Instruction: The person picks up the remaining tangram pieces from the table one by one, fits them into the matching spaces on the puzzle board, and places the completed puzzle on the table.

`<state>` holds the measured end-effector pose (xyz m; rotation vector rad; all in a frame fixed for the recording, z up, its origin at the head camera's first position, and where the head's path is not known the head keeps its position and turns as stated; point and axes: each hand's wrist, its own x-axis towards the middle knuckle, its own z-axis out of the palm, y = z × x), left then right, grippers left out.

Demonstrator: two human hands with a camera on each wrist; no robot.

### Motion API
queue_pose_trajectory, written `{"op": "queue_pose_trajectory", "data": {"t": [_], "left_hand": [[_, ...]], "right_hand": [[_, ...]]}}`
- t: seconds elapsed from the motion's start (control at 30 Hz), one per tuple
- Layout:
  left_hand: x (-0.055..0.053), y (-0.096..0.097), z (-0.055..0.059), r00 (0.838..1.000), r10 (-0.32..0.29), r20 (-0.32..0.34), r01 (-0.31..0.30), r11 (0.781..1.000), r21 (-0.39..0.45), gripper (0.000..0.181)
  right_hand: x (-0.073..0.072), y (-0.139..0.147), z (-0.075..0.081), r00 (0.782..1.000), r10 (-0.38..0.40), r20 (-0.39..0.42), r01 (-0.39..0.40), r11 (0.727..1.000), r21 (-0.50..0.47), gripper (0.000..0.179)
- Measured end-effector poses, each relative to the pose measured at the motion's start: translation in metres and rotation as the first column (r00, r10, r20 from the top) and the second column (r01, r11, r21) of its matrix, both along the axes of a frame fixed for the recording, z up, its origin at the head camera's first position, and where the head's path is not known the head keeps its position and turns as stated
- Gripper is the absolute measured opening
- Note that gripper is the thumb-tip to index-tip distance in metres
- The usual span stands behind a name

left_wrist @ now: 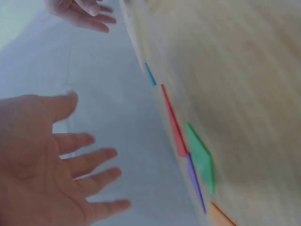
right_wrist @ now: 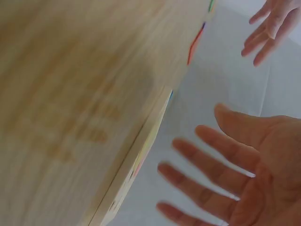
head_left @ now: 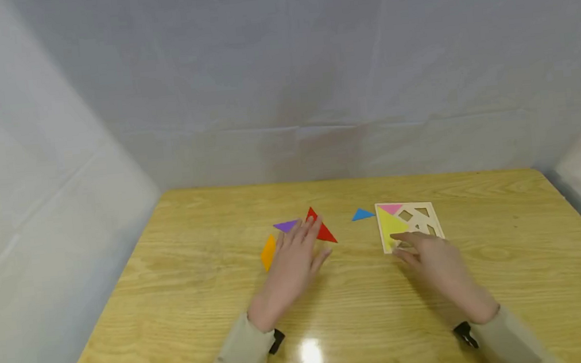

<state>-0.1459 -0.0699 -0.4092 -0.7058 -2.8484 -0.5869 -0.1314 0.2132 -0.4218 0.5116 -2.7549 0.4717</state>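
Note:
My left hand (head_left: pixel 288 265) hovers over the loose puzzle pieces with its fingers spread, holding nothing. Under or around it lie a red triangle (head_left: pixel 325 234), a purple triangle (head_left: pixel 285 226) and an orange piece (head_left: pixel 268 254). A green four-sided piece (left_wrist: pixel 202 160) shows in the left wrist view; the hand hides it from the head camera. Above the near side of a pale wooden puzzle board (head_left: pixel 417 202) is my right hand (head_left: pixel 442 263), fingers extended and grasping nothing. A yellow triangle (head_left: pixel 390 223) and a pink triangle (head_left: pixel 390 208) sit in the board.
Between the red triangle and the board lies a blue triangle (head_left: pixel 362 215). Several cut-out recesses show in the board's right part. The wooden table (head_left: pixel 187 306) ends at a grey-white cloth backdrop (head_left: pixel 281 78), with more cloth at both sides.

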Motion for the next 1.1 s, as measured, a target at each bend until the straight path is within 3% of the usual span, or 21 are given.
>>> {"op": "queue_pose_trajectory", "data": {"t": [0.13, 0.2, 0.37, 0.47, 0.77, 0.93, 1.1], "left_hand": [[-0.011, 0.007, 0.009, 0.999, -0.039, -0.039, 0.041, 0.998, 0.056, 0.041], [-0.017, 0.013, 0.013, 0.999, -0.036, -0.035, 0.039, 0.995, 0.092, 0.035], [-0.027, 0.034, 0.022, 1.000, -0.017, -0.010, 0.018, 0.992, 0.128, 0.030], [-0.032, 0.048, 0.023, 1.000, -0.007, 0.014, 0.006, 0.995, 0.098, 0.033], [-0.051, 0.086, 0.005, 0.991, -0.032, 0.127, 0.041, 0.996, -0.074, 0.056], [-0.055, 0.107, -0.009, 0.982, -0.054, 0.182, 0.087, 0.981, -0.175, 0.065], [-0.055, 0.123, -0.017, 0.965, -0.056, 0.256, 0.127, 0.955, -0.269, 0.073]], "right_hand": [[-0.008, 0.012, 0.009, 0.997, -0.052, 0.051, 0.055, 0.996, -0.066, 0.023], [-0.015, 0.020, 0.013, 0.997, -0.069, 0.026, 0.071, 0.994, -0.079, 0.021], [-0.031, 0.039, 0.014, 0.996, -0.076, -0.045, 0.071, 0.993, -0.091, 0.020], [-0.040, 0.049, 0.010, 0.997, -0.078, -0.004, 0.078, 0.993, -0.091, 0.023], [-0.054, 0.074, -0.004, 0.986, -0.030, 0.166, 0.018, 0.997, 0.071, 0.049], [-0.054, 0.084, -0.013, 0.949, 0.038, 0.314, -0.063, 0.996, 0.070, 0.062], [-0.055, 0.087, -0.016, 0.923, 0.047, 0.381, -0.072, 0.996, 0.052, 0.065]]}}
